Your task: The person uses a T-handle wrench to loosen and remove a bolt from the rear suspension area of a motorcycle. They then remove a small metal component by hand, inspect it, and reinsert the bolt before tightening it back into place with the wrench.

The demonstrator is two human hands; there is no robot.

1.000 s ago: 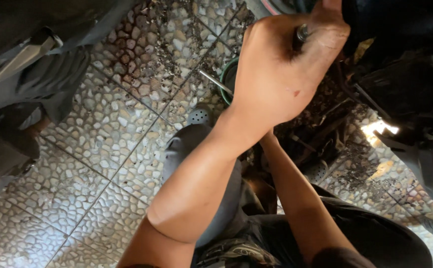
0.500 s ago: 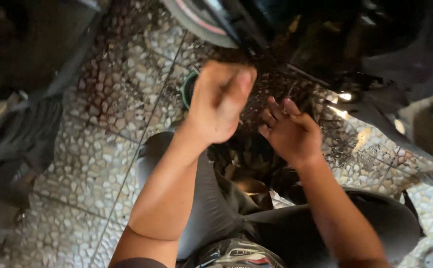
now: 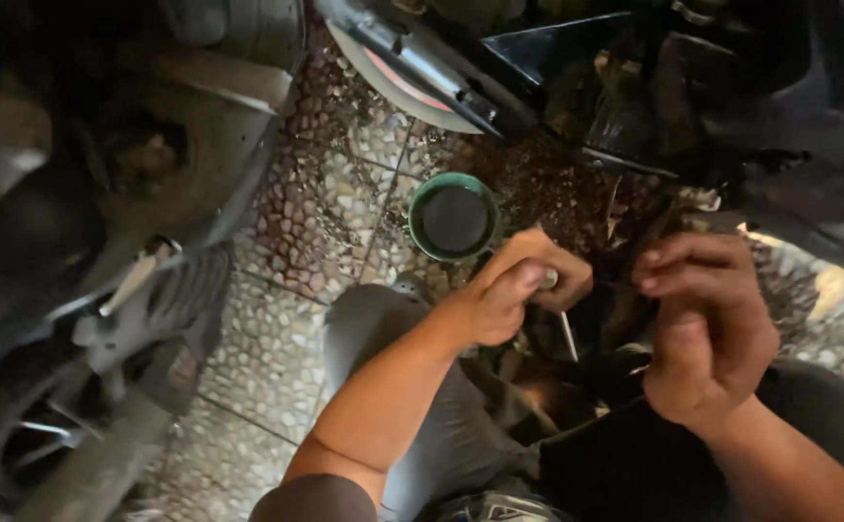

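Observation:
My left hand [image 3: 517, 289] is curled around a thin metal tool [image 3: 567, 333] whose shaft points down from the fist. It sits just below a green bowl [image 3: 453, 218] of dark liquid on the tiled floor. My right hand [image 3: 700, 324] hovers to the right with fingers bent inward, the fingertips close to the left hand; whether it pinches anything small is unclear. Both hands are above my grey-trousered knees and a dark, oily patch of floor.
A motorcycle tyre and wheel [image 3: 74, 387] fill the left side. A chrome exhaust pipe [image 3: 422, 63] and dark bike bodywork [image 3: 731, 106] lie along the top and right. The pebble-pattern tiles [image 3: 316, 222] are stained with oil around the bowl.
Both hands have dropped from the bike's underside toward my lap. The left hand closed around the tool; the right hand's spread fingers curled in. The green bowl came into view.

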